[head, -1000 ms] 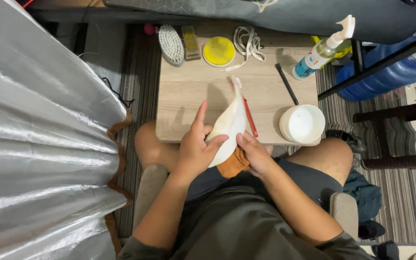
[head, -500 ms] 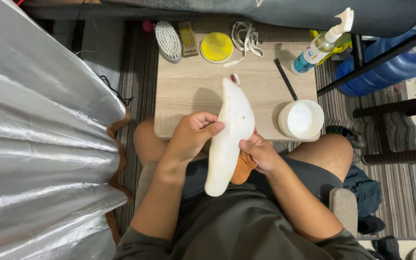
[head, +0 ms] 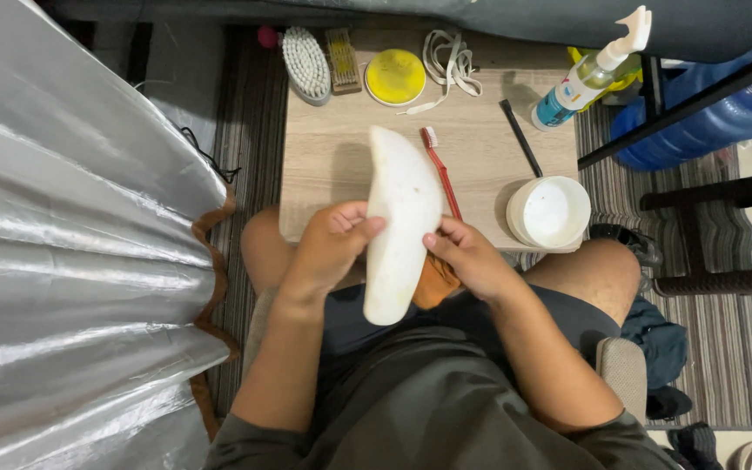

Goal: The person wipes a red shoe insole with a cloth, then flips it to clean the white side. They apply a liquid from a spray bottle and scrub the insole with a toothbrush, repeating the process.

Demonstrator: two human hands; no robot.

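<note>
Shoe (head: 400, 222) now sole-up, turned from side-on a sec ago, over bench (head: 332, 157) near edge. L hand (head: 328, 248) grip pinching its left edge; R hand (head: 472, 257) pinching right edge w/ tan cloth (head: 433, 283). Sole exposed for inspection, likely.

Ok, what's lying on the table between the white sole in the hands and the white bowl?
In the head view, a red toothbrush lies on the table between the white sole and the white bowl, right against the sole's edge; bare wood separates it from the bowl.

Home room: rug (head: 254, 122), low table (head: 332, 157)
</note>
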